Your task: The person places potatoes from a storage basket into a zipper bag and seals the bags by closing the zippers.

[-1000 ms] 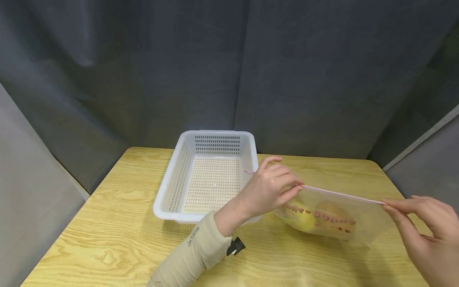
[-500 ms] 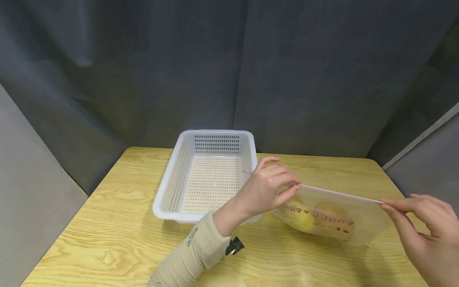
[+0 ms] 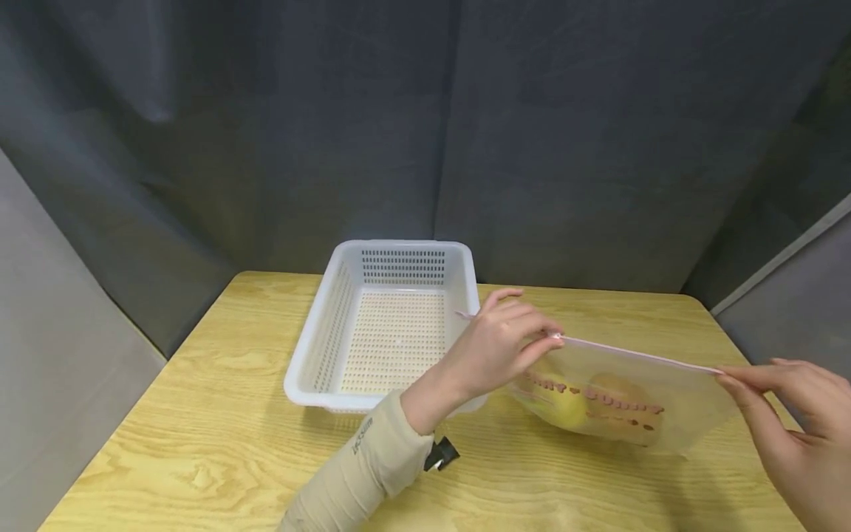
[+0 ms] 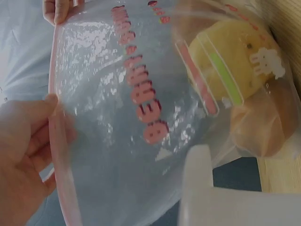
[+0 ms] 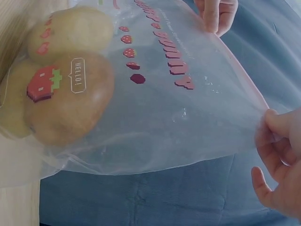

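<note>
A clear zip bag (image 3: 688,417) with red lettering and strawberry prints hangs low over the right of the table, its pink top edge pulled taut between both hands. My left hand (image 3: 501,343) pinches that edge near its middle between thumb and fingers, with a small white spot showing at the fingertips. At the far right, my right hand (image 3: 801,428) pinches the right end of the edge. Inside the bag's bottom sit several rounded, potato-like pieces, among them a yellow one (image 4: 225,56) and a brown one (image 5: 70,103). The left end of the edge pokes out behind my left hand.
A white perforated plastic basket (image 3: 309,347) stands at the table's middle, left of the bag; my left forearm crosses near its front right corner. The wood-grain table (image 3: 173,436) ends at a dark curtain (image 3: 332,133) behind, with grey panels at both sides.
My right hand has shifted slightly right, still pinching the bag's edge. A white spot now shows at my left fingertips. The basket stays where it was.
</note>
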Motion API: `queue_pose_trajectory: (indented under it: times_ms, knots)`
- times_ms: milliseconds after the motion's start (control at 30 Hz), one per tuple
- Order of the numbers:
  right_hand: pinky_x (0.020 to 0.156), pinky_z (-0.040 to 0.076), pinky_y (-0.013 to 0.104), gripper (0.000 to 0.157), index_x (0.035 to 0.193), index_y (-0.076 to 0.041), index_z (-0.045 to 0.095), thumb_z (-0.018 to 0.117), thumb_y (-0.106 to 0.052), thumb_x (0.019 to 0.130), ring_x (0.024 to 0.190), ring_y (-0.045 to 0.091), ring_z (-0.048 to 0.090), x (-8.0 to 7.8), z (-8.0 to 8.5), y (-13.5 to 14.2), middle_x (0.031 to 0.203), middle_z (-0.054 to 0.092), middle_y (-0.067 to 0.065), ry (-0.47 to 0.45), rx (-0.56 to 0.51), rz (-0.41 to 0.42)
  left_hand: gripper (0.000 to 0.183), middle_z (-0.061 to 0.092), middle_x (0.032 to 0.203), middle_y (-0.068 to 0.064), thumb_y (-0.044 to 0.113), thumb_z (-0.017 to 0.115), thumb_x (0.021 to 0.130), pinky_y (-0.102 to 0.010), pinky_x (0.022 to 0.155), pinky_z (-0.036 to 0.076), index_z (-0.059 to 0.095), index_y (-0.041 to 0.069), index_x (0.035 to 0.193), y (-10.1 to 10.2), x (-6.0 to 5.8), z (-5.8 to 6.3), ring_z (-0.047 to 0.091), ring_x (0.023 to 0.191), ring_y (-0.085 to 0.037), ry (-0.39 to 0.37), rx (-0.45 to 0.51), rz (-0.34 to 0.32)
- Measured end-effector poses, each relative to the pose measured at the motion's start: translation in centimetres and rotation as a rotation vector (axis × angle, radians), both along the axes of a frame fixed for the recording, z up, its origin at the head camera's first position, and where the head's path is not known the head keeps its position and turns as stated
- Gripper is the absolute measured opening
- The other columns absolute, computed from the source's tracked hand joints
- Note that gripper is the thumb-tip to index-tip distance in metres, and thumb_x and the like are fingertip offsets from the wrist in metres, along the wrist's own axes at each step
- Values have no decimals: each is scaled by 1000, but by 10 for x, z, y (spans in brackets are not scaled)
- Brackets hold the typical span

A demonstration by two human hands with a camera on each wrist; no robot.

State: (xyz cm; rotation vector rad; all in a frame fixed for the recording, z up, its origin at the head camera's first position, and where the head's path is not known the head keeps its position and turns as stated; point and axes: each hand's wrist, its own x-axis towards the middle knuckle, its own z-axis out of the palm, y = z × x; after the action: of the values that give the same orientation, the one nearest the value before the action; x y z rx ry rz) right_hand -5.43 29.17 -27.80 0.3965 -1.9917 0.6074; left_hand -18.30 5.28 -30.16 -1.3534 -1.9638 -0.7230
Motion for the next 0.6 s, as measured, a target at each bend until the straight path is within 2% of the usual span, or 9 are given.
queue_pose_trajectory:
  times_ms: [100, 200, 333, 433, 600]
  knots:
    - [79, 32, 7, 47, 72, 11, 63, 58, -33, 87, 77, -21, 42, 2, 2, 0, 84, 50, -33, -27, 18, -20, 10, 68, 87, 9, 21, 64, 84, -27, 106, 26, 69, 15, 91, 0, 0, 1, 60, 81, -1, 6, -13, -23]
    - [83, 28, 7, 50, 75, 8, 64, 52, -39, 90, 79, -21, 39, 3, 6, -4, 73, 59, -13, -49, 82, -79, 10, 67, 86, 8, 18, 64, 84, -27, 106, 26, 70, 15, 92, 0, -1, 3, 60, 81, -2, 25, -14, -27]
    - [91, 23, 10, 57, 81, 0, 67, 41, -51, 89, 69, -3, 47, 2, 11, -17, 69, 61, 12, -35, 215, -189, 11, 66, 84, 8, 17, 62, 85, -27, 106, 26, 70, 14, 92, 4, 0, 5, 58, 80, -3, 37, -16, -41]
    - [90, 22, 9, 53, 80, -7, 69, 42, -52, 90, 64, 15, 48, 1, 13, -25, 67, 62, 5, -22, 277, -203, 10, 66, 84, 7, 17, 63, 85, -26, 106, 26, 70, 14, 91, 8, 2, 4, 58, 80, -3, 17, -12, -57]
    - [86, 23, 5, 52, 74, -11, 69, 44, -54, 89, 66, 3, 45, -2, 10, -22, 62, 60, -2, -34, 255, -145, 11, 66, 85, 8, 18, 61, 87, -25, 108, 24, 70, 14, 91, 9, 1, 3, 59, 85, -5, 41, -35, -72]
